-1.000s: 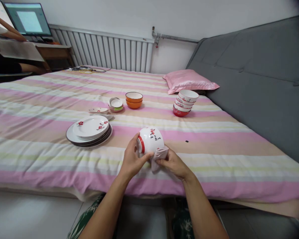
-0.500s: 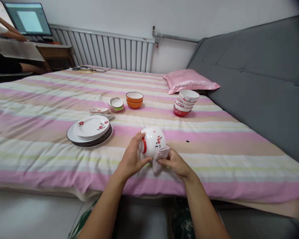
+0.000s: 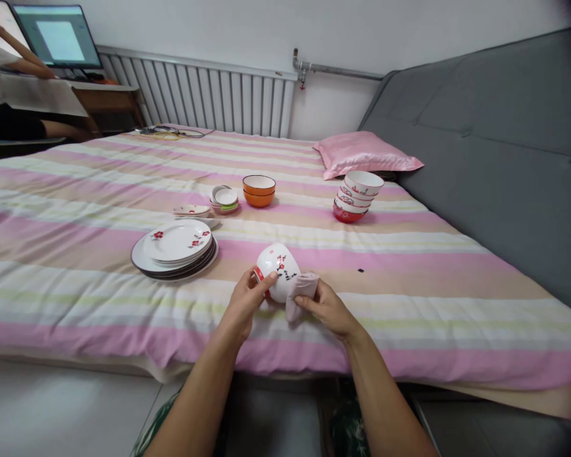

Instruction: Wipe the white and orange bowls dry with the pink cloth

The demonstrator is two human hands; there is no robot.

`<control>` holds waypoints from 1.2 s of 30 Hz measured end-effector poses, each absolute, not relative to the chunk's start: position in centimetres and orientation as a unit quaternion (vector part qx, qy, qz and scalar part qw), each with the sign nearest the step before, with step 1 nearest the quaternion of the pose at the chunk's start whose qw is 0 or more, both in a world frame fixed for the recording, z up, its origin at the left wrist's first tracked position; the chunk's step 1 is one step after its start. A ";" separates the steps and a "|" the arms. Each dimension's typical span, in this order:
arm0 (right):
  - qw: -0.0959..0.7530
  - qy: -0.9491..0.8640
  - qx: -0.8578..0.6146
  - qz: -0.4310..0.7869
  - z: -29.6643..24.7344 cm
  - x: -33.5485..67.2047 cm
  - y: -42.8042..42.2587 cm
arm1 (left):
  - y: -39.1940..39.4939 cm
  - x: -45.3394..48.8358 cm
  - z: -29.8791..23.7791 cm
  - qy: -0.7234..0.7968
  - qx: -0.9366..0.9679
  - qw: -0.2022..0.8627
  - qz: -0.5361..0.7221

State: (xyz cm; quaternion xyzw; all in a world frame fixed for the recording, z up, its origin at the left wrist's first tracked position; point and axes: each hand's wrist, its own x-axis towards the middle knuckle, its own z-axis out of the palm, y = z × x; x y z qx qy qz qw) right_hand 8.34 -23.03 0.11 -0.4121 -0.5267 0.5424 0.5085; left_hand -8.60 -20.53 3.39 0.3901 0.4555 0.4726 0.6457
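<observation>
Tilted on its side over the near part of the striped bedspread point(image 3: 433, 324), the floral bowl point(image 3: 270, 256) could slip if the left hand point(image 3: 245, 297), pinching its red foot point(image 3: 257, 273), loosens while the right hand point(image 3: 332, 311) pinches the folded cloth point(image 3: 301, 287) at its rim.

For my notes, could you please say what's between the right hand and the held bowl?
The head view shows a pale cloth between the right hand and bowl.

Left thumb point(image 3: 266, 283) now across bowl point(image 3: 282, 269)
</observation>
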 end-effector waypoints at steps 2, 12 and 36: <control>0.510 -0.540 -0.414 0.526 0.1 8.0 -23.1 | -20.7 -8.5 3.6 0.453 0.381 0.654 0.471; 0.591 -0.545 -0.446 0.394 -0.6 5.3 -23.4 | -20.9 -8.3 3.5 0.463 0.359 0.645 0.491; 0.657 -0.482 -0.524 0.247 -0.9 5.6 -23.5 | -21.0 -7.4 1.0 0.423 0.634 0.379 0.525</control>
